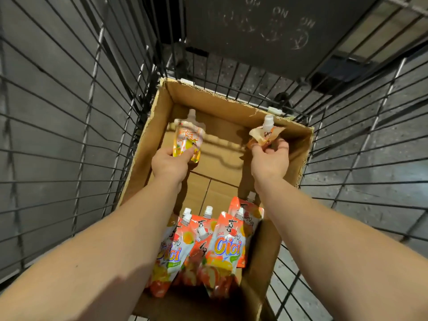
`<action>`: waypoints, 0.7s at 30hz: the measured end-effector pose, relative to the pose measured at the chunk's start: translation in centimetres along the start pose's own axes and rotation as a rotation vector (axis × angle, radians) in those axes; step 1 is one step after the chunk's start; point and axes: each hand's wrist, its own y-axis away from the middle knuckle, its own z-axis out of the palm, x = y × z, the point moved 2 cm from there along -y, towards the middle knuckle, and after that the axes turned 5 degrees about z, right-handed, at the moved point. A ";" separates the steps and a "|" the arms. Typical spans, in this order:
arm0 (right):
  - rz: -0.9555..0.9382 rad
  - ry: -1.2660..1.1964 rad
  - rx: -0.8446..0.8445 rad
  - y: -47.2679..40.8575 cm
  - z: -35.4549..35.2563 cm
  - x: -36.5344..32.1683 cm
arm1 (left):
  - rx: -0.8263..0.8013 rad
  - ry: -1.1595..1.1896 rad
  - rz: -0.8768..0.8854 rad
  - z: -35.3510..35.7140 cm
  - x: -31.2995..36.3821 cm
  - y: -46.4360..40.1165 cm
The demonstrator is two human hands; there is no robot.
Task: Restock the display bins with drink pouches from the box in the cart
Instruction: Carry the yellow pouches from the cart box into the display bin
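Note:
An open cardboard box (159,117) sits in the wire cart (97,126). My left hand (170,164) grips an orange and yellow drink pouch (187,135) by its bottom, white cap pointing away from me. My right hand (271,158) pinches a second, crumpled-looking pouch (266,132) near the box's far right wall. Both hands are inside the box, above its bare bottom. Several more orange "Cici" pouches (222,249) lie in a pile at the near end of the box.
The cart's black wire sides (361,140) rise close on the left, right and far end. A dark folded panel with chalk marks (266,26) leans at the cart's far end. Grey speckled floor (393,126) shows through the wires.

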 end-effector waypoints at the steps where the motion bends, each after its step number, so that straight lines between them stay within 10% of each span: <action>1: -0.001 0.006 -0.016 0.4 0.1 0.1 | -0.030 0.023 -0.025 -0.1 0.0 0.1; 15: 0.220 -0.219 -0.752 12.8 -2.5 0.6 | -0.738 0.264 -0.142 -7.0 3.0 9.9; 21: 0.092 -0.205 -0.735 19.6 -6.4 -0.6 | -0.806 0.374 -0.133 -11.6 2.5 17.3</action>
